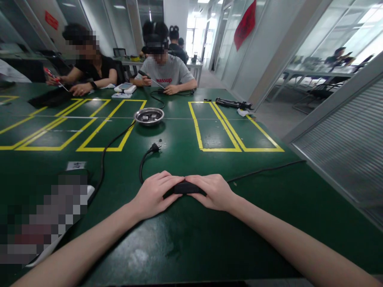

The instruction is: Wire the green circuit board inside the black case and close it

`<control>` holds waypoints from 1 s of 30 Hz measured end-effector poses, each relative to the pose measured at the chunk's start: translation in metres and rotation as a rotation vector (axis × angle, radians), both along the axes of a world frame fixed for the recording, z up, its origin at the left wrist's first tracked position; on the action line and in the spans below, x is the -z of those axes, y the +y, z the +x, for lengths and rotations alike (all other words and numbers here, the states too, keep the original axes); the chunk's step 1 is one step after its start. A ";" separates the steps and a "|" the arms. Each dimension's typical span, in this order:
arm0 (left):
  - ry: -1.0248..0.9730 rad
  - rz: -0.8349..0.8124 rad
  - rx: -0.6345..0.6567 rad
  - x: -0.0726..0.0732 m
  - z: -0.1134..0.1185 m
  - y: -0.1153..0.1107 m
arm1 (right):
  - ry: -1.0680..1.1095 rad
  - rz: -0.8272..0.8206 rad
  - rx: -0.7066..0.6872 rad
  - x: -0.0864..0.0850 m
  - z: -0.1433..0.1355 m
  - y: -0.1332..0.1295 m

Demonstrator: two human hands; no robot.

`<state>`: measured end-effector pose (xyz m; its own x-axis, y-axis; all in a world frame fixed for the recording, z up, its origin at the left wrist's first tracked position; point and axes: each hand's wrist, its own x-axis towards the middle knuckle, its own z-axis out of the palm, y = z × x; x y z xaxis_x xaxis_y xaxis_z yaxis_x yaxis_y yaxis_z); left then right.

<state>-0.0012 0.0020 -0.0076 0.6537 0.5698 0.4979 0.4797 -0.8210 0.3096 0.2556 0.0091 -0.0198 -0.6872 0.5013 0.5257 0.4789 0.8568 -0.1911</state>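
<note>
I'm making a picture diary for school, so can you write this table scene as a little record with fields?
Left hand: holding the left end of a black block
Right hand: holding its right end
Plug: on the table, beyond the hands
Bowl: metal, farther away, shiny pieces inside
Table colour: green, with yellow tape outlines
Person in grey shirt: across the table

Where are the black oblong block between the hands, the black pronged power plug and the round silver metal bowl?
Black oblong block (187, 187): head view, its exposed middle.
Black pronged power plug (154, 148): head view, its body.
Round silver metal bowl (149, 123): head view, its near rim.
</note>
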 end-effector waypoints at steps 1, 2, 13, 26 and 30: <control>-0.005 0.004 0.005 0.000 0.000 0.000 | 0.005 -0.007 -0.008 0.000 0.000 0.000; -0.009 0.010 0.013 0.001 -0.001 0.000 | 0.014 -0.009 -0.016 0.001 0.000 0.001; -0.038 0.000 0.017 -0.001 0.000 0.000 | 0.038 0.014 -0.043 0.000 0.003 0.001; 0.102 0.085 -0.010 -0.012 -0.001 0.005 | 0.019 -0.108 -0.013 -0.013 0.003 -0.002; 0.164 0.047 0.017 -0.020 0.004 0.006 | -0.051 -0.168 -0.011 -0.019 0.005 -0.001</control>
<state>0.0025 0.0076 0.0123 0.7375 0.5370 0.4094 0.5069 -0.8409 0.1898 0.2601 0.0077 -0.0004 -0.7168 0.5719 0.3989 0.4829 0.8199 -0.3077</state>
